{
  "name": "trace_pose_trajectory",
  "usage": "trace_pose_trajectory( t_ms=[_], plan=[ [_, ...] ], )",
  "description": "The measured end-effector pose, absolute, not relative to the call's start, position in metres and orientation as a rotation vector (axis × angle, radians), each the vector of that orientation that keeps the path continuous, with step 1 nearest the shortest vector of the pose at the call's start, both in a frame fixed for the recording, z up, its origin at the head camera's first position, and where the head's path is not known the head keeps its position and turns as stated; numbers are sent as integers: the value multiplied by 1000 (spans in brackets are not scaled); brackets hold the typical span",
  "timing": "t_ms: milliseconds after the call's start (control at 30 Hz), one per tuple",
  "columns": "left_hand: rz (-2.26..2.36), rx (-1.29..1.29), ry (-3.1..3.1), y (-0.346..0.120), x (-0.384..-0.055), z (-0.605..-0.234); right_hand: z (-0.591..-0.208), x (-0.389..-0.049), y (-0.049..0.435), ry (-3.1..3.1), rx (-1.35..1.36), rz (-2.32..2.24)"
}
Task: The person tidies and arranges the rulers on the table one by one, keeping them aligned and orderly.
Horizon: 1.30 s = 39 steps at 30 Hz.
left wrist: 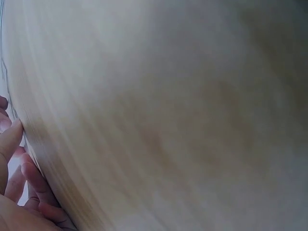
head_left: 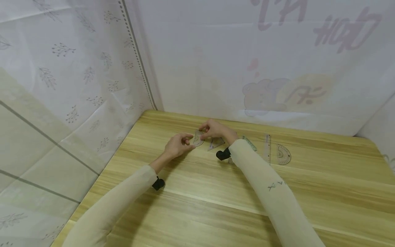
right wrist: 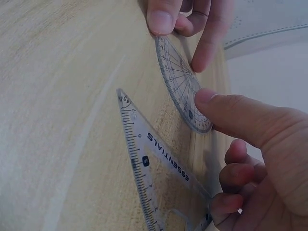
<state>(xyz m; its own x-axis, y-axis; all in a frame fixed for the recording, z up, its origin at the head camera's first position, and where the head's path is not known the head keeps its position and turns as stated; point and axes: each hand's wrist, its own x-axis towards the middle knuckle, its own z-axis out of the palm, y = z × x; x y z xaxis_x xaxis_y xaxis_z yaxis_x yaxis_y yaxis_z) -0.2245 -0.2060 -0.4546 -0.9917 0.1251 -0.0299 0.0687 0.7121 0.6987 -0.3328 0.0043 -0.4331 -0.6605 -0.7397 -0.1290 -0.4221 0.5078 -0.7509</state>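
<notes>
A small clear protractor (head_left: 198,138) is between my two hands at the table's far side. My left hand (head_left: 178,145) holds its near end, the thumb at the tip and a finger at the straight edge in the right wrist view. My right hand (head_left: 215,129) grips the other end, thumb on the clear plastic; its index fingertip is hidden in the right wrist view. Close beside the protractor lies a clear set square (right wrist: 139,156) marked ESSENTIALS, partly under the right hand. The left wrist view shows mostly blurred wood, with fingers at its left edge.
Right of my right forearm lie a greenish measuring piece (head_left: 250,143), partly covered by the sleeve, a clear straight ruler (head_left: 267,147) and a second, larger protractor (head_left: 284,154). The wooden table (head_left: 191,212) meets patterned cloth walls (head_left: 197,68) at the back and left.
</notes>
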Motion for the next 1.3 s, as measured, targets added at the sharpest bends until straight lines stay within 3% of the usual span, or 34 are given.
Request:
trace_pose_trajectory(
  t_ms=[967, 1300],
  plan=[
    [1132, 174, 2792, -210, -222, -451, -431, -330, -8, 2276, -891, -1022],
    [1130, 180, 2799, -210, -222, -452, -431, -328, -10, 2286, -995, -963]
  ],
)
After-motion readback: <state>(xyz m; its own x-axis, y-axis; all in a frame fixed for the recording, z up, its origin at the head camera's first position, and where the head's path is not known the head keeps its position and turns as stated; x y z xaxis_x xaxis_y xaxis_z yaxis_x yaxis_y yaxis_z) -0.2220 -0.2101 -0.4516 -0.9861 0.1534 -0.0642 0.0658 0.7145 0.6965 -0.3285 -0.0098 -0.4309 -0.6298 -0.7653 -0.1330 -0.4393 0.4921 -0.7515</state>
